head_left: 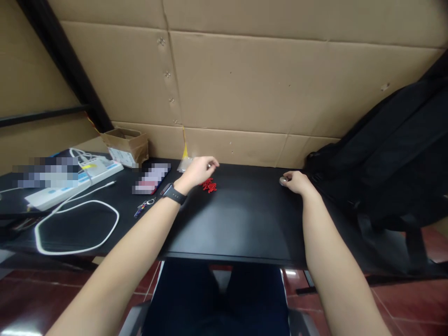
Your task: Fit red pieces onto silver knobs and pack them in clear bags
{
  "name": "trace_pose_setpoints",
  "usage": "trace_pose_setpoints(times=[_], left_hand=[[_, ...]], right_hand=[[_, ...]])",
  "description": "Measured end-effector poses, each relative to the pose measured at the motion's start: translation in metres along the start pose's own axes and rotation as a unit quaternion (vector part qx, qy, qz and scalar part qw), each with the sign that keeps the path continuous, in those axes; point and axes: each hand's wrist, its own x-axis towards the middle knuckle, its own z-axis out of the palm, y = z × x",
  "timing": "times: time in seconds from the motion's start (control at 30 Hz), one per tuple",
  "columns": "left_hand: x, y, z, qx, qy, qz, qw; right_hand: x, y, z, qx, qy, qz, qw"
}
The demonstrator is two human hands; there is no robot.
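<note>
My left hand (199, 171), with a dark watch (174, 193) on its wrist, is held just above a small pile of red, string-like pieces (210, 185). Its fingers are curled together, and a small glint shows between them, too small to name. A clear plastic bag (185, 164) lies behind this hand. Across the black table (238, 224), my right hand (297, 182) has thumb and fingers closed on a small round silvery object (283, 180), low over the tabletop. The fingers partly cover that object.
A large black backpack (388, 158) stands on the right. To the left are a phone (154, 178), keys on a ring (144, 206), a white cable (79, 251), a power strip (73, 184) and a cardboard box (128, 145). Cardboard panels (252, 93) rise behind the table.
</note>
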Motion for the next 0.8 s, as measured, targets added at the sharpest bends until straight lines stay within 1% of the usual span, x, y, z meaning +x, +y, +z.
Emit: trace_pose_setpoints(times=[0.03,0.07,0.13,0.17,0.2,0.27,0.43,0.57,0.63,0.73,0.8], left_hand=[[0.002,-0.017,-0.001,0.026,0.026,-0.025,0.999],[0.001,-0.031,-0.002,0.047,0.017,-0.036,0.998],[-0.002,-0.049,-0.003,0.056,-0.046,-0.05,0.996],[-0.005,-0.055,-0.002,0.053,-0.077,-0.057,0.994],[-0.006,-0.058,-0.001,0.052,-0.095,-0.06,0.992],[-0.008,-0.062,0.003,0.051,-0.114,-0.06,0.99],[-0.007,-0.064,0.012,0.073,-0.119,-0.06,0.988],[-0.008,-0.066,0.015,0.073,-0.12,-0.072,0.987],[-0.009,-0.067,0.014,0.071,-0.116,-0.076,0.988],[-0.009,-0.065,0.01,0.062,-0.099,-0.07,0.991],[-0.008,-0.057,0.008,0.045,-0.071,-0.051,0.995]], right_hand=[[0.001,0.001,0.0,-0.004,-0.01,0.004,1.0],[0.002,0.001,0.0,-0.008,-0.02,0.008,1.0],[0.002,0.001,-0.001,-0.018,-0.028,0.014,0.999],[0.002,0.0,-0.001,-0.022,-0.027,0.015,0.999],[0.001,-0.001,-0.002,-0.025,-0.024,0.016,0.999],[-0.001,-0.004,-0.004,-0.027,-0.017,0.01,0.999],[-0.009,-0.012,-0.008,-0.025,-0.018,0.0,1.0],[-0.012,-0.015,-0.012,-0.037,-0.027,0.018,0.999],[-0.012,-0.014,-0.014,-0.034,-0.019,0.02,0.999],[-0.01,-0.014,-0.015,0.021,0.021,-0.01,1.0],[-0.011,-0.023,-0.012,0.121,0.041,-0.055,0.99]])
